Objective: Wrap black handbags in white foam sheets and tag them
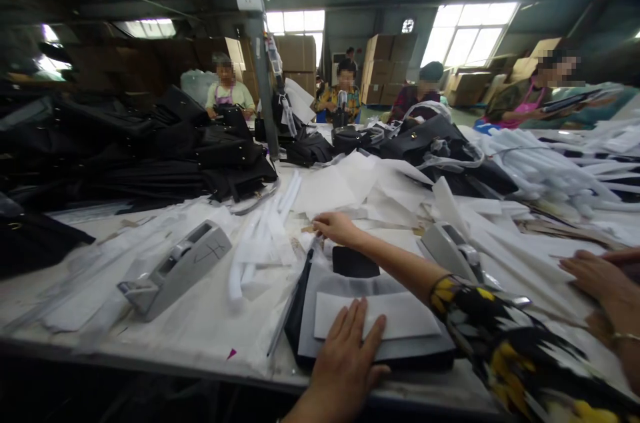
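Note:
A flat black bag (425, 363) lies at the table's front edge, with translucent grey-white sheeting (307, 326) over it. On top rests a folded white paper piece (400, 316). My left hand (347, 356) presses on this paper, palm down and fingers spread. Beyond the bag's far left corner, my right hand (337, 228) reaches across with its fingers drawn together; what they hold, if anything, is too small to tell. Below that forearm shows a black patch (356, 261) of the bag. A dark strip (305, 269) runs along the bag's left side.
Grey tape dispensers stand left (183, 269) and right (453, 253) of the bag. White foam tubes (245, 256) and loose paper sheets (350, 183) lie beyond. Black bags (125, 149) are heaped at left. A co-worker's hands (600, 276) are at right; several people sit opposite.

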Demonstrator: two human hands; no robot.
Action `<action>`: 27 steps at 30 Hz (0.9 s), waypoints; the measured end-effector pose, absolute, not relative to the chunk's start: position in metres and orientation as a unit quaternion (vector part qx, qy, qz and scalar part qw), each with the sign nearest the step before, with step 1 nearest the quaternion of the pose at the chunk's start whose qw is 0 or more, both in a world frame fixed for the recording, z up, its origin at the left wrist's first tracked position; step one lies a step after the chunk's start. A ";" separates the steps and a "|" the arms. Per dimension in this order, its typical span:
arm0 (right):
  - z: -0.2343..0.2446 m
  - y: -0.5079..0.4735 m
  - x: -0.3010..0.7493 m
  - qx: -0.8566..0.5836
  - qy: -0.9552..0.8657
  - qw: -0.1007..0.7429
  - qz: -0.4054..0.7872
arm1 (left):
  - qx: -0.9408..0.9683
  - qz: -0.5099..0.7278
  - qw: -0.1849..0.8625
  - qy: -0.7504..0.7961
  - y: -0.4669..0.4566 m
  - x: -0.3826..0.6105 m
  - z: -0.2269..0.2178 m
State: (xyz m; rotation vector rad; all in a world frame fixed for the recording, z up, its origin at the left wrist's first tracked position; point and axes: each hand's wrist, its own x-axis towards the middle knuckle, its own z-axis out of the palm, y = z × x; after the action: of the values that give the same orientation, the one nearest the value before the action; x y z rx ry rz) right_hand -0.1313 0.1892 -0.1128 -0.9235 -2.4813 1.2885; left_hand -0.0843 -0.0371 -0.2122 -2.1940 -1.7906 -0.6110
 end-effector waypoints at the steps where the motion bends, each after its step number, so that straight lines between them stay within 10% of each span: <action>1: -0.118 0.194 -0.161 -0.333 -0.833 0.095 0.431 | -0.752 -0.213 0.135 -0.609 -0.036 -0.084 -0.215; 8: -0.137 0.213 -0.280 -0.456 -0.787 0.110 0.399 | -0.700 -0.341 0.279 -0.561 -0.011 -0.079 -0.271; 14: -0.138 0.213 -0.293 -0.483 -0.759 0.133 0.416 | -0.759 -0.226 0.181 -0.583 -0.014 -0.084 -0.295; 20: -0.083 0.222 -0.272 -0.403 -0.771 0.255 0.423 | -0.730 -0.284 0.222 -0.581 -0.015 -0.081 -0.266; 27: -0.021 0.202 -0.137 -0.133 -0.853 0.367 0.346 | -0.765 -0.188 0.036 -0.615 -0.035 -0.086 -0.210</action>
State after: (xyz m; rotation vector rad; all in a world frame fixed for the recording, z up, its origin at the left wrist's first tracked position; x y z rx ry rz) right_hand -0.1367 0.2015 -0.0213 -0.3405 -2.1924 0.8883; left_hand -0.0863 -0.0351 -0.2102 -2.3491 -1.8885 -0.5776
